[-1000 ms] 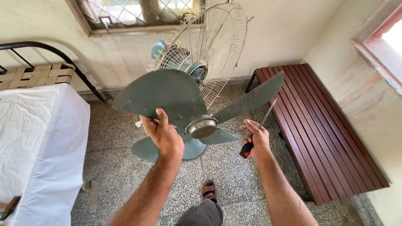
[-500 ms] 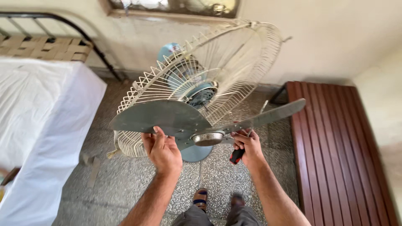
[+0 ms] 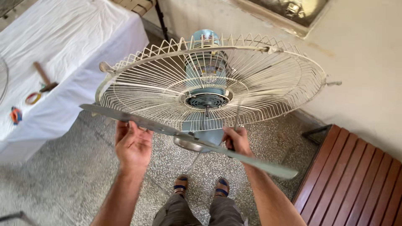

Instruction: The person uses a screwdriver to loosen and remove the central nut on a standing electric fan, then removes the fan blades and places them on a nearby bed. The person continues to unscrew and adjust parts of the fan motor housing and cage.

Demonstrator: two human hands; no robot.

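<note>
Tilted flatter since the earlier frame: grey-green fan blade point(image 3: 138, 121) (metal hub at centre), seen edge-on below cream wire guard point(image 3: 209, 79). Left hand point(image 3: 133, 144) open, palm supporting blade; right hand point(image 3: 238, 141) clenched at hub, screwdriver shaft upright.

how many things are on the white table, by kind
hammer: 1
tape rolls: 2, one yellowish, one blue and red
total: 3, all on the white table; neither hand touches them
</note>
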